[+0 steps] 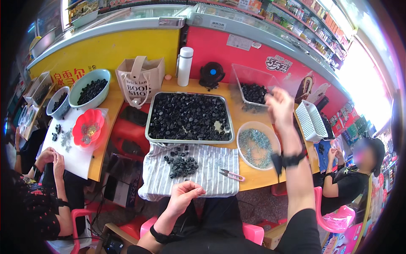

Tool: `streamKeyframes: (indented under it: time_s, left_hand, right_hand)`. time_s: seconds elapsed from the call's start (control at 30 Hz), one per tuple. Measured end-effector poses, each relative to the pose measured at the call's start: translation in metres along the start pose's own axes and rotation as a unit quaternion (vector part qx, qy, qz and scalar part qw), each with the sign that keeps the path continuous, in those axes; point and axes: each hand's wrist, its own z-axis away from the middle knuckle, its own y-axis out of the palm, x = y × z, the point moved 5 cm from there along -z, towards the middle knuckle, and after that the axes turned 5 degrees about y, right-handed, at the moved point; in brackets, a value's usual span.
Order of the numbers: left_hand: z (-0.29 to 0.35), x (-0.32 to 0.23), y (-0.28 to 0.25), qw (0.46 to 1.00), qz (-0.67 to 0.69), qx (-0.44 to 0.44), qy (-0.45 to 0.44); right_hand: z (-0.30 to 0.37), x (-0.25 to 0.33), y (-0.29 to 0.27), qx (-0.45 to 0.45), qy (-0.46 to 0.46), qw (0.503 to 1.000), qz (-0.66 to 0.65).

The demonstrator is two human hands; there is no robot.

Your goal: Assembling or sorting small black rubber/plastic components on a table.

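Observation:
My left hand (185, 197) is pinched, thumb against fingers, just in front of the striped cloth (207, 158); anything between the fingertips is too small to make out. On that cloth lie a heap of small black round parts (185, 166) and thread snips with a pinkish handle (232, 175). My right hand (280, 106) is raised at the front right corner of a clear plastic bin (253, 72), its fingers curled and blurred. Black parts (253, 93) lie in the bin. Below my right forearm sits a round white tub (241, 158) of thin silvery pieces (256, 146).
A metal tray (190, 141) heaped with black parts fills the table's middle. Behind it stand a white bottle (185, 66), a black fan (212, 75) and a cloth bag (140, 79). People work at left (42, 203) and right (351, 186). A white perforated basket (312, 122) stands at right.

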Motion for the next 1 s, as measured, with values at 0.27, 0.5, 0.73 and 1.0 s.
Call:
streamKeyframes:
  time_s: [0.27, 0.5, 0.73, 1.0]
  left_hand:
    - [0.005, 0.007, -0.018, 0.999, 0.012, -0.024, -0.020]
    - [0.006, 0.006, -0.023, 0.999, 0.009, -0.026, -0.021]
    - [0.005, 0.008, -0.022, 1.000, 0.007, -0.026, -0.012]
    - [0.005, 0.010, -0.022, 0.999, 0.012, -0.030, -0.003]
  right_hand:
    - [0.128, -0.032, 0.102, 0.318, -0.056, 0.944, 0.071]
    - [0.228, -0.045, 0.164, 0.316, -0.161, 0.915, 0.194]
    - [0.225, -0.050, 0.182, 0.304, -0.229, 0.884, 0.270]
    - [0.210, -0.060, 0.156, 0.271, -0.051, 0.960, 0.044]
